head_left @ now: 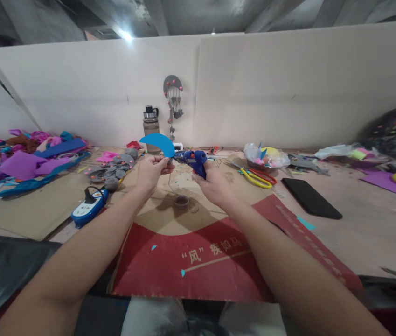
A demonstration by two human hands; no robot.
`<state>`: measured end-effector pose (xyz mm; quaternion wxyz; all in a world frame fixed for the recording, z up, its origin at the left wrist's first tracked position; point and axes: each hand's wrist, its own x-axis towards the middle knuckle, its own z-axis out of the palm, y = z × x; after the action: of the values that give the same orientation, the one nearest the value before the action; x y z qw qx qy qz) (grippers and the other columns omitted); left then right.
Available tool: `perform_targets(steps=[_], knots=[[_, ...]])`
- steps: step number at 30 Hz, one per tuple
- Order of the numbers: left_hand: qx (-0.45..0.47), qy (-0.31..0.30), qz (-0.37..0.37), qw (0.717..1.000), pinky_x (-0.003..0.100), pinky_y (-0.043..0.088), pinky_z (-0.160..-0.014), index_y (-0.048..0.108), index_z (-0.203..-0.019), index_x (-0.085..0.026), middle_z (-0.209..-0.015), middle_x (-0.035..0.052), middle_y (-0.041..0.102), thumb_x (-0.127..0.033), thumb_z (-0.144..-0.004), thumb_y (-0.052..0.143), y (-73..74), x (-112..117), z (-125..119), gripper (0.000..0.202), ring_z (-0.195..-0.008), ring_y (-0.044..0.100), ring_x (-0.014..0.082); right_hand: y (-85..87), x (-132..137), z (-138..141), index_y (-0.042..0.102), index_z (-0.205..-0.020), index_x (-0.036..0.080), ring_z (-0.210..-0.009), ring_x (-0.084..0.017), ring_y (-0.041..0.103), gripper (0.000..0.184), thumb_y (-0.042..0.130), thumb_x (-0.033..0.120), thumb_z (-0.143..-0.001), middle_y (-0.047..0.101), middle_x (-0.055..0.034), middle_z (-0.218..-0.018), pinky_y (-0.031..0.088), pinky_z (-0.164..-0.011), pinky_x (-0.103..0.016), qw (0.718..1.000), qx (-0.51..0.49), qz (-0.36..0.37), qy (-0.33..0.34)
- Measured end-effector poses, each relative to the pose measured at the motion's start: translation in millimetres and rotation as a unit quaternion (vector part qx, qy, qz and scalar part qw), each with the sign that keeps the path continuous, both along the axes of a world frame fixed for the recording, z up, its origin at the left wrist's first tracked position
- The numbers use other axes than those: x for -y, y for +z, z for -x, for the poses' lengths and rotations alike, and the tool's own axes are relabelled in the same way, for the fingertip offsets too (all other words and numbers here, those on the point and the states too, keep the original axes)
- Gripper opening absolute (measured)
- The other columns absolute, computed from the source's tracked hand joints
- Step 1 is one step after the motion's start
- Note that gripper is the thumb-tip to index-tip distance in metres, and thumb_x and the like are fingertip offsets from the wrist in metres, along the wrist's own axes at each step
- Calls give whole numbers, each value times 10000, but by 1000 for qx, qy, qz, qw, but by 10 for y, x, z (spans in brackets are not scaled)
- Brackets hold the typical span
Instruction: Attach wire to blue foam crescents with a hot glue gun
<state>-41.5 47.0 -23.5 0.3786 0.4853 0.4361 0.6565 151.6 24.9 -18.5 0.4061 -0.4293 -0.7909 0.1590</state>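
Observation:
My left hand pinches a blue crescent-shaped felt piece by its lower right end, above the cardboard. My right hand is wrapped round a blue hot glue gun. The gun's nozzle points left and meets or nearly meets the crescent near my left fingertips; the exact contact is too small to make out. A thin cord runs down from my left fingers toward a small roll of cord on the cardboard sheet below.
A blue power strip and grey felt pieces lie left. Yellow-handled scissors and a black phone lie right. A bottle stands behind, near a grey moon hanging on the white partition. Felt scraps pile far left.

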Motion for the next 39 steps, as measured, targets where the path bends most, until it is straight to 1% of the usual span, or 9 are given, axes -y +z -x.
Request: perform_targets(steps=[7, 10, 15, 20, 26, 32, 34, 36, 39], knots=[[9, 2, -13, 1000, 278, 528, -638, 572, -768, -112, -681, 33, 631, -266, -691, 697, 15, -4, -2, 212, -603, 647, 131, -23, -32, -7, 518, -1175, 182, -879, -219, 587, 367, 487, 272, -820, 646, -92, -991, 444, -785, -337, 1000, -12, -2, 0], [5, -9, -15, 1000, 271, 530, -621, 567, -754, -118, -668, 33, 632, -275, -686, 702, 1, -1, -5, 218, -597, 648, 135, -12, -15, -6, 521, -1171, 190, -887, -221, 587, 363, 489, 268, -819, 645, -89, -999, 444, -788, -340, 1000, -14, -1, -1], [-28, -22, -5, 999, 272, 531, -613, 572, -754, -128, -672, 38, 649, -304, -699, 687, -37, -2, -17, 218, -590, 644, 134, 22, 42, 9, 518, -1164, 171, -890, -219, 588, 352, 484, 265, -826, 644, -100, -1017, 441, -790, -335, 1000, -11, 2, 8], [-20, -23, -10, 999, 282, 534, -617, 568, -751, -125, -662, 38, 650, -299, -700, 684, -41, -17, -16, 216, -572, 636, 128, 9, 29, 11, 512, -1159, 182, -885, -223, 588, 343, 487, 267, -828, 642, -100, -1022, 441, -788, -344, 1000, -11, -4, 12], [1, -4, -20, 1000, 274, 530, -606, 571, -756, -112, -658, 49, 650, -279, -703, 690, 4, -1, -13, 212, -596, 651, 142, -9, -11, 2, 539, -1088, 177, -880, -227, 589, 290, 498, 259, -813, 644, -99, -991, 448, -778, -350, 999, -37, -13, 18], [22, -11, -30, 999, 252, 528, -601, 581, -779, -103, -684, 44, 646, -253, -696, 699, 25, 7, -12, 208, -599, 652, 131, -27, -62, -14, 553, -1009, 198, -860, -220, 588, 224, 508, 260, -798, 649, -82, -944, 447, -776, -353, 999, -50, -12, 11], [34, -14, -35, 999, 236, 523, -583, 581, -788, -103, -697, 42, 644, -251, -695, 702, 27, 3, -6, 213, -603, 652, 129, -36, -82, -16, 558, -984, 199, -804, -212, 591, 217, 533, 274, -782, 651, -72, -887, 451, -743, -345, 998, -56, 2, -4], [48, -16, -38, 998, 226, 522, -574, 579, -791, -104, -699, 35, 638, -247, -694, 703, 29, -1, -2, 212, -601, 652, 124, -51, -111, -16, 553, -987, 197, -695, -196, 588, 244, 564, 291, -762, 645, -54, -785, 454, -672, -331, 996, -72, 38, -24], [58, -21, -33, 998, 226, 529, -580, 575, -790, -109, -701, 25, 631, -239, -698, 700, 28, 5, -10, 203, -604, 651, 120, -98, -192, -30, 543, -990, 189, -515, -168, 553, 280, 596, 302, -739, 615, -20, -633, 430, -539, -298, 983, -87, 152, -48]])
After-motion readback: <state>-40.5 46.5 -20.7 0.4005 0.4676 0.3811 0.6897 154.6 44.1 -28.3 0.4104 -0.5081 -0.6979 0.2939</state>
